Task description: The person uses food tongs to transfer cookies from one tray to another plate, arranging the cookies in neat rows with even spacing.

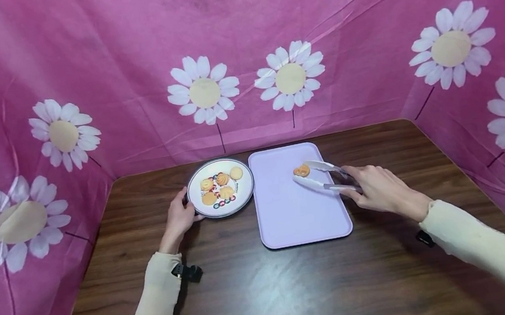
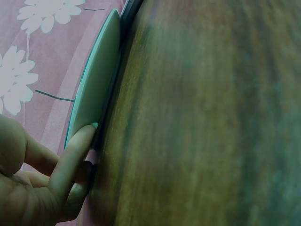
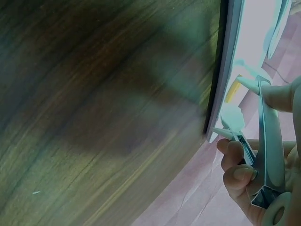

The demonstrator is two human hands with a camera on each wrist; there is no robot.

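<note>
My right hand (image 1: 383, 188) grips a pair of metal tongs (image 1: 343, 186) with pale tips, reaching over the lilac tray (image 1: 301, 220) from its right side. Between the tips, over the upper part of the tray, is a round golden-brown cookie (image 1: 301, 171); in the right wrist view the cookie (image 3: 232, 89) shows edge-on beside one tip. At the left, my left hand (image 1: 179, 215) holds the rim of a round white plate (image 1: 243, 196) bearing several cookies (image 1: 223, 179). The left wrist view has the fingers (image 2: 73, 160) against the outer side of the plate (image 2: 96, 80).
Plate and tray stand side by side near the back edge of a dark wooden table (image 1: 270, 293). A pink cloth (image 1: 125, 62) printed with white daisies hangs behind and at both sides. Black straps with small devices (image 1: 188, 272) sit on the sleeves.
</note>
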